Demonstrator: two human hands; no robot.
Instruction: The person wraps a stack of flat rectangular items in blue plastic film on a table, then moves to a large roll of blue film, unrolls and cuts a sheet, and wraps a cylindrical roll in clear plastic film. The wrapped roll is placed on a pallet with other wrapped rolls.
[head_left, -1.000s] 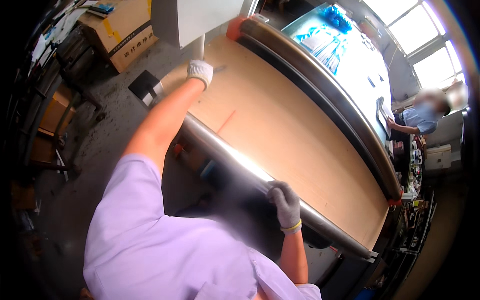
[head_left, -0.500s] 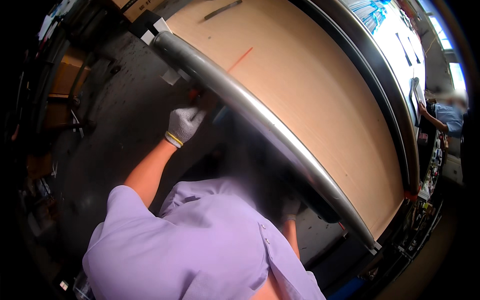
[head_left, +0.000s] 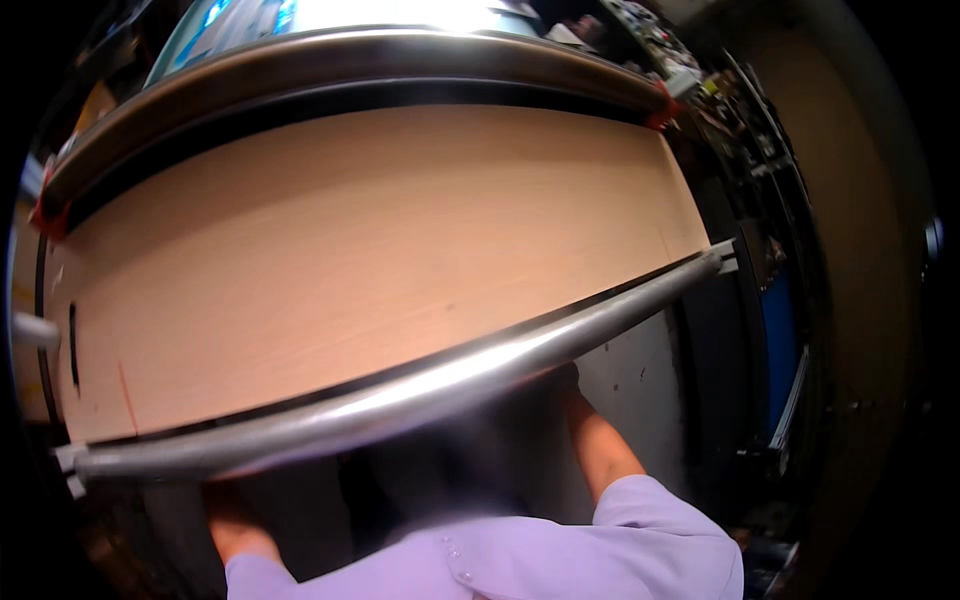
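Forearms [head_left: 605, 440] reach forward from your lavender sleeves [head_left: 665, 515] and pass beneath the near metal roller [head_left: 430, 385], the right one angled inward, the left one leaning slightly outward and well apart from it. Your right hand [head_left: 566, 377] shows only as a dim shape in shadow just under the roller, and your left hand is hidden below, so I cannot tell how far open the fingers of either are or whether they hold anything. That roller, smooth, silvery and shiny, runs along your side of the worktop [head_left: 380, 250], a tan, wood-like surface with a thin red line [head_left: 127, 398] and a narrow black strip [head_left: 73, 345]. Along the far side lies a brownish metal roller [head_left: 400, 55] beside a black band [head_left: 380, 93]
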